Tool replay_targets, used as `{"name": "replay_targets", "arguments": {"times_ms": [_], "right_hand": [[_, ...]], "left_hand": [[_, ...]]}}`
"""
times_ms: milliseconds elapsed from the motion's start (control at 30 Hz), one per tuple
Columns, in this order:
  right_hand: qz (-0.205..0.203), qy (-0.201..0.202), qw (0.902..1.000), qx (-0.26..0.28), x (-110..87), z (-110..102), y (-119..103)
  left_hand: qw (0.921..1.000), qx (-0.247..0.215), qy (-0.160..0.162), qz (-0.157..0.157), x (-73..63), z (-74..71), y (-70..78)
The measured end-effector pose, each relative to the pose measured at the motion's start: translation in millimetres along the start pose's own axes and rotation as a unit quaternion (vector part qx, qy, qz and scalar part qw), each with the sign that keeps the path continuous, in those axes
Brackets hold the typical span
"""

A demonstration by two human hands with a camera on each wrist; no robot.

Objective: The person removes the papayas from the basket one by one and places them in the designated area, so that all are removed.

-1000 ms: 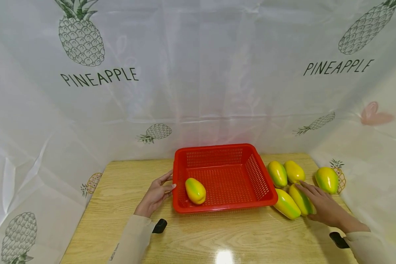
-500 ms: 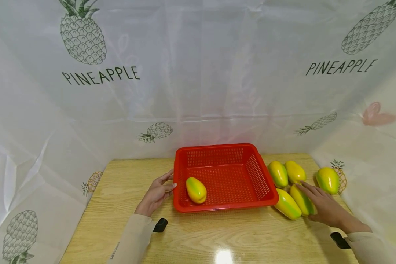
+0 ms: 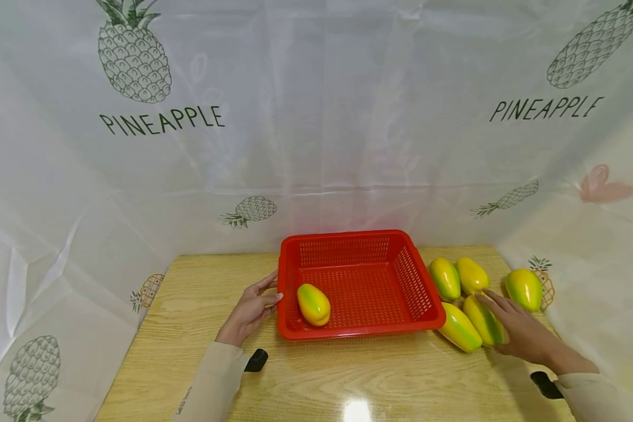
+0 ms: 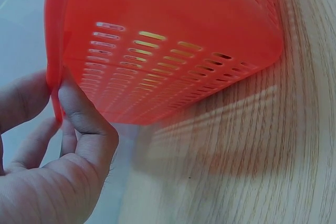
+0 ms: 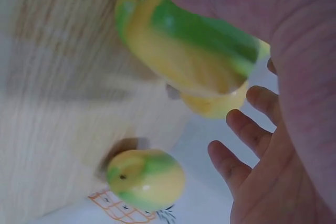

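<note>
At the left side of the red plastic basket, my left hand pinches the rim; the left wrist view shows the thumb on the outer face of the lip. One yellow-green mango lies inside the basket, near its left wall. On the right, my right hand is over another mango, its fingers extended across the far end. In the right wrist view the thumb lies along this mango, while the other fingers are spread and not wrapped round it.
Several more mangoes surround the right hand: two behind, one against the basket's corner, and a separate one near the table's right edge. A pineapple-printed sheet encloses the wooden table at the back and sides.
Almost nothing differs. The head view has shifted slightly; both hands, the basket and the mangoes keep their places.
</note>
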State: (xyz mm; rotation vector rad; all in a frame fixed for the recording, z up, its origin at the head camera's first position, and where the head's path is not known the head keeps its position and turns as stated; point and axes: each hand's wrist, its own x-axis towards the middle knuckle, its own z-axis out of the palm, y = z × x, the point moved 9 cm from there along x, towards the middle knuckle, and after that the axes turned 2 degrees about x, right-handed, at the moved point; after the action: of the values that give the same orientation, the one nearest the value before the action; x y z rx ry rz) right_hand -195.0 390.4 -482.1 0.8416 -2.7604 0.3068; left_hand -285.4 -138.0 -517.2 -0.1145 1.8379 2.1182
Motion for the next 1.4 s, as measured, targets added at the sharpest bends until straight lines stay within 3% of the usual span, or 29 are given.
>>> {"name": "replay_targets", "arguments": {"times_ms": [300,500,767,1067,1400], "right_hand": [[-0.008,0.0,0.9999,-0.007,21.5,-28.2,-13.8],[-0.039,0.016,0.999,-0.012,48.2,-48.2,-36.9],[-0.067,0.002,0.9978,0.001,92.2,-61.1,-76.5],[-0.113,0.001,0.9932,0.026,136.4,-60.4,-112.8],[-0.106,-0.053,0.9916,0.051,178.1,-42.4,-139.4]], "left_hand": [[1.0,-0.002,0.003,-0.001,-0.3,-0.4,-0.4],[1.0,-0.003,0.001,0.0,0.8,-0.5,-1.8],[1.0,-0.001,0.008,0.002,1.7,-2.0,-2.0],[1.0,-0.001,0.007,0.007,1.1,-0.3,-1.4],[0.9999,0.001,0.007,0.007,1.3,-1.3,-1.3]]}}
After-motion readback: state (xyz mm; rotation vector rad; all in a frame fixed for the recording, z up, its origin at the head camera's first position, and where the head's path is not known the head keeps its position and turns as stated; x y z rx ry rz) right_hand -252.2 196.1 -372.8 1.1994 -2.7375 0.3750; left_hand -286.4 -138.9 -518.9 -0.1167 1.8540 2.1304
